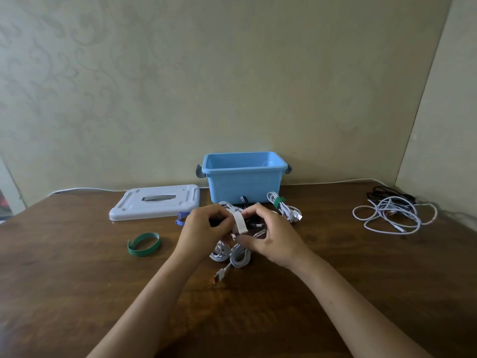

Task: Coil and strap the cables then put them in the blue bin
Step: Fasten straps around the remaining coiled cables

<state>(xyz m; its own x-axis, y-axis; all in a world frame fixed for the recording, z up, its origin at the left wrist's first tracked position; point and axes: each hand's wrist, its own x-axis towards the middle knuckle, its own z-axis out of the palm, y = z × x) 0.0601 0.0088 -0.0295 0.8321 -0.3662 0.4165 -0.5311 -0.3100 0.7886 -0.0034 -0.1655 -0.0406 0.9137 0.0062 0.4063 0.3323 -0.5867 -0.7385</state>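
My left hand (204, 228) and my right hand (271, 236) hold a coiled white cable (240, 255) above the table, just in front of the blue bin (244, 186). A white strap (240, 222) is looped round the coil between my fingers, and both hands pinch at it. The coil's loops hang below my hands, with a USB plug (219, 276) dangling toward me. A white coil bound with a green strap (280, 202) lies by the bin's front right corner. The bin stands open and looks empty.
The bin's pale lid (154, 205) lies flat to the left. A loose green strap (143, 244) and a blue strap (182, 218) lie left of my hands. A tangle of white and black cables (392, 213) sits at the far right of the wooden table (77, 293).
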